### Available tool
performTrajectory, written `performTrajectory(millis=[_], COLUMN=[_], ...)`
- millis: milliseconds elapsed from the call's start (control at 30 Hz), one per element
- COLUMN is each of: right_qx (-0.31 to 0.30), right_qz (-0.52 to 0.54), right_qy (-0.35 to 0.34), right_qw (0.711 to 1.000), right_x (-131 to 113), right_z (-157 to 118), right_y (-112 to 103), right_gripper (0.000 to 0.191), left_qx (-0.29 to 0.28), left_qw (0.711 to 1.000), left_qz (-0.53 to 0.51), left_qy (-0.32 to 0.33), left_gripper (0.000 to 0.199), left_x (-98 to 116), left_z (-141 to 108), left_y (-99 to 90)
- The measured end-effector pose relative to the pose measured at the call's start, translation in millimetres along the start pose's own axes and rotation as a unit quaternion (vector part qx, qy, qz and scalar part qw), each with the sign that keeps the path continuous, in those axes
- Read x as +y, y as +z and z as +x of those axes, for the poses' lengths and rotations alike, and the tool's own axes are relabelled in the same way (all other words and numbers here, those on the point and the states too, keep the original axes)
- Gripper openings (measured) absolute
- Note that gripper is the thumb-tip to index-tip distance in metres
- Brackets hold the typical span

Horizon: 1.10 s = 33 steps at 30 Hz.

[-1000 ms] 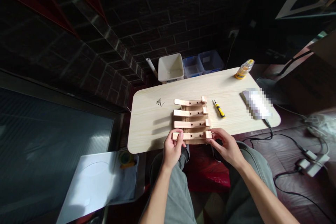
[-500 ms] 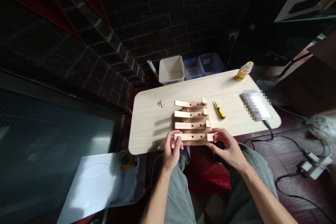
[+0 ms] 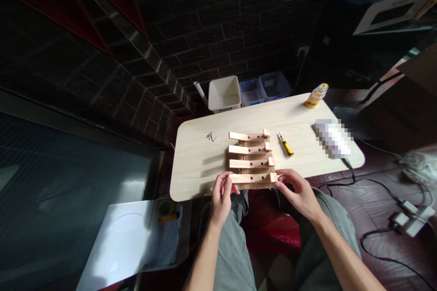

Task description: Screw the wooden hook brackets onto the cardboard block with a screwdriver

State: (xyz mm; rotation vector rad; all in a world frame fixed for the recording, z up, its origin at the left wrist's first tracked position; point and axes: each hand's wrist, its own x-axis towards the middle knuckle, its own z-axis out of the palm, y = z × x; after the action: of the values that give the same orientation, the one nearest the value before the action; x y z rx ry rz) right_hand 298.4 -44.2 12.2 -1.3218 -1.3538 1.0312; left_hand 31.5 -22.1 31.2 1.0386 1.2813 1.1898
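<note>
Several pale wooden hooks lie side by side across a wooden base (image 3: 251, 185) at the table's near edge. Each has dark screw holes and an upturned right end. The nearest wooden hook (image 3: 244, 178) is held at both ends. My left hand (image 3: 221, 193) pinches its left tip between thumb and fingers, while my right hand (image 3: 296, 191) has thumb and fingertips closed at its raised right end. A yellow and black screwdriver (image 3: 287, 146) lies to the right of the hooks. Dark screws (image 3: 210, 137) sit in a small pile to their left.
On the light wooden table (image 3: 194, 163) stand a clear bottle-shaped container with a yellow base (image 3: 316, 96) and a blurred-out device (image 3: 332, 138) with a cable. Behind the table are a white bin (image 3: 224, 93) and blue plastic boxes (image 3: 251, 91). A power strip (image 3: 411, 218) rests on the floor.
My right thumb has moved up a little against the end of the nearest hook. My left fingers have shifted slightly at its tip. The view has tilted slightly.
</note>
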Motion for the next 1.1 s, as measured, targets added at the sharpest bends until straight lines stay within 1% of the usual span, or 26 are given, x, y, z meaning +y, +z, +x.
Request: performTrajectory(millis=[200,267,333,433,500,567,667,800,867,967,1100], right_qx=[0.010,0.012,0.012,0.015,0.019,0.029,0.041,0.070,0.085,0.096,0.095], right_qz=[0.006,0.008,0.008,-0.002,-0.005,0.008,0.019,0.030,0.031,0.030,0.026], right_qy=[0.001,-0.003,-0.011,-0.031,-0.043,-0.048,-0.037,-0.003,0.007,0.009,0.011], right_qw=[1.000,1.000,1.000,0.999,0.999,0.998,0.998,0.997,0.996,0.995,0.995], right_x=[0.5,1.4,1.7,-0.9,-4.6,-8.3,-11.1,-10.5,-10.6,-12.4,-16.3], right_z=[-1.0,-0.9,0.8,7.2,13.6,20.9,32.8,45.3,45.7,35.7,13.1], right_y=[-4.4,-4.8,-4.1,-0.4,5.1,13.7,30.1,44.9,45.8,43.4,47.2], right_gripper=[0.034,0.038,0.050,0.080,0.092,0.090,0.079,0.070,0.069,0.069,0.069], left_qx=[0.005,0.008,0.011,0.029,0.045,0.048,0.014,-0.030,-0.046,-0.043,0.010], left_qw=[1.000,1.000,0.999,0.995,0.994,0.998,0.996,0.986,0.979,0.977,0.983], left_qz=[0.000,0.016,0.045,0.086,0.079,0.019,-0.087,-0.161,-0.195,-0.206,-0.176], left_qy=[0.008,0.008,0.013,0.041,0.054,0.042,0.004,-0.025,-0.037,-0.035,-0.052], left_gripper=[0.043,0.046,0.051,0.062,0.066,0.069,0.078,0.078,0.076,0.074,0.065], left_x=[2.5,1.8,1.0,2.0,5.3,10.1,17.1,23.8,27.0,29.0,19.1], left_z=[-1.3,-1.8,-0.6,7.5,17.9,30.8,48.7,60.9,61.1,54.1,32.7], left_y=[0.9,1.0,1.7,4.2,7.2,11.8,21.9,34.3,36.2,34.4,37.4])
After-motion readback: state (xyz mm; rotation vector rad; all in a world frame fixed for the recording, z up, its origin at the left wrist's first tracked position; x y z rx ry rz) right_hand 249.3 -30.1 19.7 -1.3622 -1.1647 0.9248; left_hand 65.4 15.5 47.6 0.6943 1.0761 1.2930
